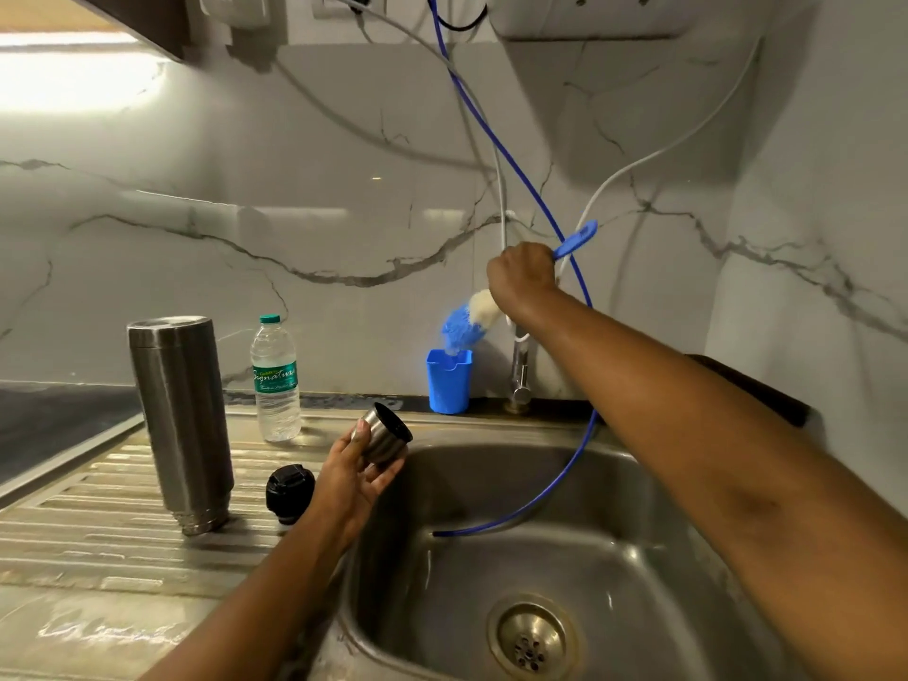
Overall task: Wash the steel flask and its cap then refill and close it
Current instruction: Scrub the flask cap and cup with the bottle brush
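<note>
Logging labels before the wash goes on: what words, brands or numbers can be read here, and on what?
"Signature": white script on the green label of the plastic water bottle.
Small print above and below it on that label: too small to read.
Dark mark on the handle of the blue brush: blurred, unreadable.
Steel flask, steel cap, black stopper: no text shows.
</note>
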`<state>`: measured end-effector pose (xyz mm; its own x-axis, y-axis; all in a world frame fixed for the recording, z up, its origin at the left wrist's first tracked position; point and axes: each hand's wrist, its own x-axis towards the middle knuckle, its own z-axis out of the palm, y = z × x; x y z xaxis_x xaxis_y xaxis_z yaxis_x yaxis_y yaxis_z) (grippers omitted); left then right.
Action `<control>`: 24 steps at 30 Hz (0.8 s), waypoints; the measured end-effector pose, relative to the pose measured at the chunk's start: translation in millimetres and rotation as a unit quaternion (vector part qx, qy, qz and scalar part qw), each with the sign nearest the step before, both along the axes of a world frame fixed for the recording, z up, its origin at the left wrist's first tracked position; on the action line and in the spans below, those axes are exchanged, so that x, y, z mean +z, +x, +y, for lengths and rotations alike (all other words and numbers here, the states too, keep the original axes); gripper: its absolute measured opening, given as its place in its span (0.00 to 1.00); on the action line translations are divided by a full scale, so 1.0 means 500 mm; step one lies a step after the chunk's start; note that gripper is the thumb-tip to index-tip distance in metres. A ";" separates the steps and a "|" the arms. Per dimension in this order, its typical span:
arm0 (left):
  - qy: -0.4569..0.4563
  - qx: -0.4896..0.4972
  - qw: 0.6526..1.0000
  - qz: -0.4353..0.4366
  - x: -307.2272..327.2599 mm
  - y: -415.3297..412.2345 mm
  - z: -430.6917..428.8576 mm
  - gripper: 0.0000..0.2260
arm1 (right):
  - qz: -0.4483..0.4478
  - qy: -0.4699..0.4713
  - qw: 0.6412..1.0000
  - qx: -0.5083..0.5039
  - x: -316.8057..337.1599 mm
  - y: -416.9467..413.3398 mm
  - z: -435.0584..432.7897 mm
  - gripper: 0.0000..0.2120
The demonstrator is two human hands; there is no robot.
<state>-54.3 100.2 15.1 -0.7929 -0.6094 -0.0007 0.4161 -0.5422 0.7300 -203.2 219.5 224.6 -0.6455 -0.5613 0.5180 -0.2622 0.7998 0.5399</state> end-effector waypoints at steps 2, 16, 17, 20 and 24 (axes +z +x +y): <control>0.001 -0.002 1.000 -0.005 -0.002 -0.001 -0.002 0.18 | -0.026 -0.015 0.999 -0.012 -0.014 0.008 0.020 0.11; 0.042 -0.038 0.998 -0.009 0.017 0.013 0.013 0.19 | -0.337 -0.232 0.891 0.196 -0.106 0.072 0.326 0.10; 0.031 -0.041 0.999 -0.017 0.019 0.014 0.016 0.17 | -0.343 -0.224 0.890 0.201 -0.114 0.079 0.334 0.11; 0.007 -0.046 0.998 -0.038 0.022 0.020 0.027 0.12 | -0.337 -0.187 0.901 0.200 -0.132 0.089 0.338 0.12; -0.027 -0.064 0.996 -0.062 0.027 0.023 0.037 0.11 | -0.280 -0.112 0.930 0.209 -0.121 0.102 0.332 0.14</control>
<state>-42.5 118.6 28.6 -0.8598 -0.5053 -0.0737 0.2510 -0.5439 0.8007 -152.4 385.5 163.9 -0.5991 -0.7422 0.3002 -0.7654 0.6410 0.0573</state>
